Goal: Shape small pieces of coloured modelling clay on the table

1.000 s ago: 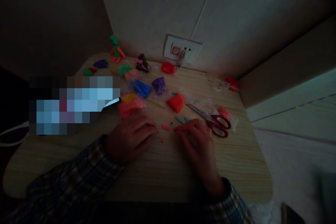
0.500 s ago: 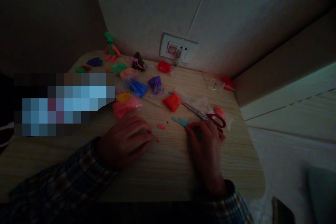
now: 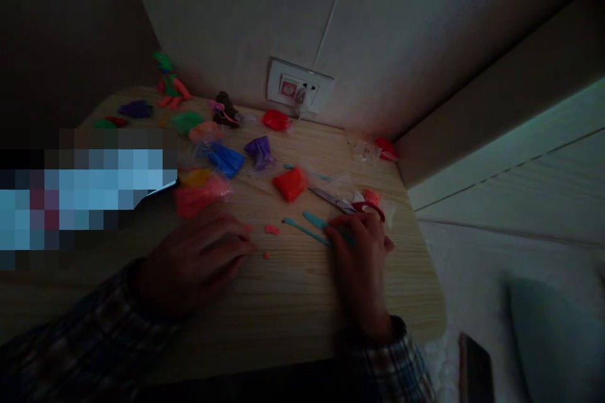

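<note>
Slim turquoise stick is pinched by right fingers; left fingers curl, their hold unclear.

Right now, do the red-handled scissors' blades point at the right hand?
No: the red-handled scissors lie with their blades pointing away from the right hand, toward an orange-red clay packet.

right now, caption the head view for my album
Left hand beside small coral pieces, right hand at turquoise tools, scissors just beyond.
</note>
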Demonstrator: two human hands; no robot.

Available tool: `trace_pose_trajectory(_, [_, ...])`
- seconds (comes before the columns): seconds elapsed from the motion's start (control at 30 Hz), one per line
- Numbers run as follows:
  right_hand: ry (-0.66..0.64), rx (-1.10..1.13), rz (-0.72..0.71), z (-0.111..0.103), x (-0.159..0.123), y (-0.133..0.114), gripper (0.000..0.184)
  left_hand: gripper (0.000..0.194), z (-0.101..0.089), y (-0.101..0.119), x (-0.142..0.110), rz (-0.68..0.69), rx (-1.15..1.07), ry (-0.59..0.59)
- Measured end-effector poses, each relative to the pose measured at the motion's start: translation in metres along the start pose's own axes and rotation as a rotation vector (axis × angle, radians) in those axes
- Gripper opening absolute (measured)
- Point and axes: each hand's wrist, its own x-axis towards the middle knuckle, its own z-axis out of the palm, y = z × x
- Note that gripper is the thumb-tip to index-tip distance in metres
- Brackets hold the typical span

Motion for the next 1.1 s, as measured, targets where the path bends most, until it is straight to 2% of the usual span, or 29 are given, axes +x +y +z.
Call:
trace_pose_trajectory(0.13, [0.005,0.003,0.000,-0.001,0.002,0.002,0.010,0.016,-0.001,0.001,0.002,0.081,0.038,-0.038])
trace_pose_trajectory(0.23, [0.010,0.150,-0.063,-0.006,0.001,-0.001,0.007,0.014,-0.002,0.003,0.004,0.048,0.048,-0.020])
trace_pose_trajectory(0.3, [-0.064,0.318,-0.092,-0.011,-0.002,-0.006,0.006,0.013,-0.002,0.005,0.005,0.051,0.053,-0.030])
trace_pose_trajectory(0.37, [-0.223,0.434,-0.049,-0.014,-0.006,-0.013,0.006,0.012,-0.003,0.007,0.004,0.063,0.062,-0.038])
trace_pose_trajectory(0.43, [-0.368,0.505,0.010,-0.016,-0.010,-0.022,0.008,0.011,-0.004,0.009,0.002,0.079,0.071,-0.042])
trace_pose_trajectory(0.5, [-0.447,0.536,0.053,-0.017,-0.011,-0.029,0.009,0.010,-0.005,0.011,-0.001,0.096,0.080,-0.048])
trace_pose_trajectory(0.7, [-0.393,0.503,0.125,-0.020,-0.007,-0.035,0.014,0.013,-0.007,0.014,-0.006,0.137,0.114,-0.081])
trace_pose_trajectory(0.87, [-0.434,0.469,0.184,-0.016,-0.011,-0.036,0.016,0.015,-0.007,0.015,-0.009,0.151,0.133,-0.079])
trace_pose_trajectory(1.1, [-0.430,0.390,0.155,-0.010,-0.013,-0.041,0.013,0.023,-0.005,0.016,-0.009,0.120,0.179,-0.071])
